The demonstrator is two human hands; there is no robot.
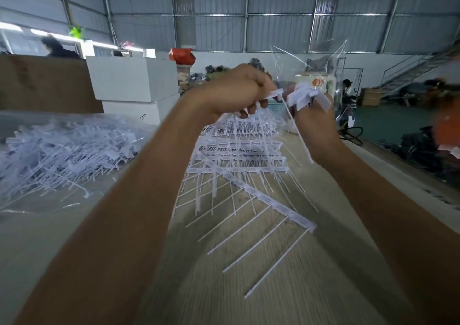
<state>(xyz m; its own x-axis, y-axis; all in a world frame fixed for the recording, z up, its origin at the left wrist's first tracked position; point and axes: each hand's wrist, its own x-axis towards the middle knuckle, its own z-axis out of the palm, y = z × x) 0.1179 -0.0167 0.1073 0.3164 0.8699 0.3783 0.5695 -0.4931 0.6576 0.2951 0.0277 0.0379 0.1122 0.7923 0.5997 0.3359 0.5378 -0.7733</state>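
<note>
Both hands are raised above a wooden table point(249, 287). My left hand point(236, 90) is curled and pinches the flat head of a white plastic tie point(276, 93). My right hand point(316, 128) grips a bundle of separated white ties point(306, 98), their thin tails hanging down past the wrist. Below the hands lies a stack of white tie strips point(239, 150), still joined in comb-like rows. One strip point(271, 202) slants toward me with its tails spread over the table.
A heap of loose white ties point(62, 150) lies on clear plastic at the left. White foam boxes point(134, 80) and a brown board point(44, 83) stand behind it. People, a staircase point(418, 68) and clutter fill the warehouse floor beyond the table's right edge.
</note>
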